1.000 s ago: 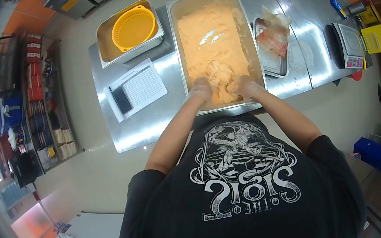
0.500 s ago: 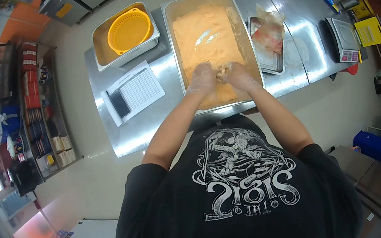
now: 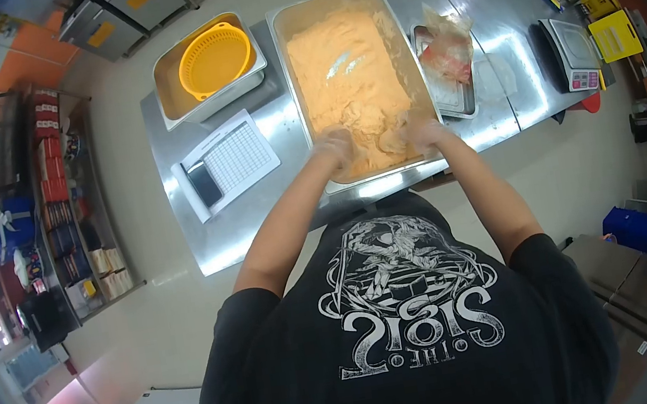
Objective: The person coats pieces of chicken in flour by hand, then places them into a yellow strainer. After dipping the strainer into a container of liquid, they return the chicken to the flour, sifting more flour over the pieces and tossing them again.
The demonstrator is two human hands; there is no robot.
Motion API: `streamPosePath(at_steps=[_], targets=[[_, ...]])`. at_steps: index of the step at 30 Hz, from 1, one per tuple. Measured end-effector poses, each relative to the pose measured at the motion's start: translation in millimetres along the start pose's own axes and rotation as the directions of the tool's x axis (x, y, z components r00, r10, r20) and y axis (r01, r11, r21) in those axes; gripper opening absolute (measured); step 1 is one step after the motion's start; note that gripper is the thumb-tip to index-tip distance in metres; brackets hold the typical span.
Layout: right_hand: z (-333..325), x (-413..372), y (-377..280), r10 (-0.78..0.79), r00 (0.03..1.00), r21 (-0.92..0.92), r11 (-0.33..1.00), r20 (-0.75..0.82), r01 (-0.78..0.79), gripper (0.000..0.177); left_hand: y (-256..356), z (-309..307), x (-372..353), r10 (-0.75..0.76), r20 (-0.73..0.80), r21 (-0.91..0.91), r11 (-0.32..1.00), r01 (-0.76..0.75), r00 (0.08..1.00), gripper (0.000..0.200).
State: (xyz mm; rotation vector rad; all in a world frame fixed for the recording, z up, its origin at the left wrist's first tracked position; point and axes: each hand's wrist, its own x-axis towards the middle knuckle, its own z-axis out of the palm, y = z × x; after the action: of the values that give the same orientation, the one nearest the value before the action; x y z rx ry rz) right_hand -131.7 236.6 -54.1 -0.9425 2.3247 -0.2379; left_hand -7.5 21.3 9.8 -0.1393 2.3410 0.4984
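Observation:
A deep steel pan point(image 3: 280, 49) holds a thick bed of pale orange powder point(image 3: 339, 53), churned up at the near end. My left hand point(image 3: 336, 146), in a clear glove, is low in the powder by the pan's left wall. Opposite it, my right hand point(image 3: 420, 134), also gloved, is down at the right wall. A powder-coated lump point(image 3: 391, 142) lies right at the right fingertips. Motion and powder blur the fingers of both hands, so I cannot tell whether either grips anything.
Left of the pan, a yellow basket point(image 3: 215, 61) sits in a smaller steel pan point(image 3: 174, 111). Nearer lie a printed grid sheet point(image 3: 238, 160) and a dark phone point(image 3: 204, 184). To the right are a plastic bag point(image 3: 451, 49) on a steel tray point(image 3: 455, 104) and a scale point(image 3: 573, 52).
My hands have moved apart, left hand to the left and right hand to the right, both slightly closer to me. The powder between them now shows as disturbed.

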Motion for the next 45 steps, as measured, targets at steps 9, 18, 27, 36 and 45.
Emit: streamPosePath(at_steps=[9,18,27,36,45], targets=[[4.8,49.3,-49.1,0.398,0.917,0.44,0.817,0.037,-0.373,0.069,-32.7,36.9,134.3,0.106,-0.254,0.183,0.981,-0.06,0.961,0.049],[34.0,60.2,-88.3,0.638,0.739,0.805,0.312,0.216,-0.505,0.075,-29.5,60.6,151.1,-0.3,-0.09,-0.844,0.529,0.087,0.95,0.05],[14.7,63.8,-29.8,0.322,0.946,0.416,0.867,-0.044,-0.276,0.062,3.8,28.6,90.9,-0.705,-0.227,-0.821,0.51,0.258,0.672,0.071],[-38.1,56.4,-46.5,-0.016,0.988,0.371,0.928,0.155,-0.043,0.047,-2.7,28.2,82.7,-0.416,-0.285,-0.554,0.807,0.206,0.864,0.052],[0.1,78.7,-20.3,-0.337,0.879,-0.204,0.885,0.337,0.418,0.053,5.4,59.7,79.8,-0.436,-0.224,-0.157,0.899,0.409,0.872,0.052]])
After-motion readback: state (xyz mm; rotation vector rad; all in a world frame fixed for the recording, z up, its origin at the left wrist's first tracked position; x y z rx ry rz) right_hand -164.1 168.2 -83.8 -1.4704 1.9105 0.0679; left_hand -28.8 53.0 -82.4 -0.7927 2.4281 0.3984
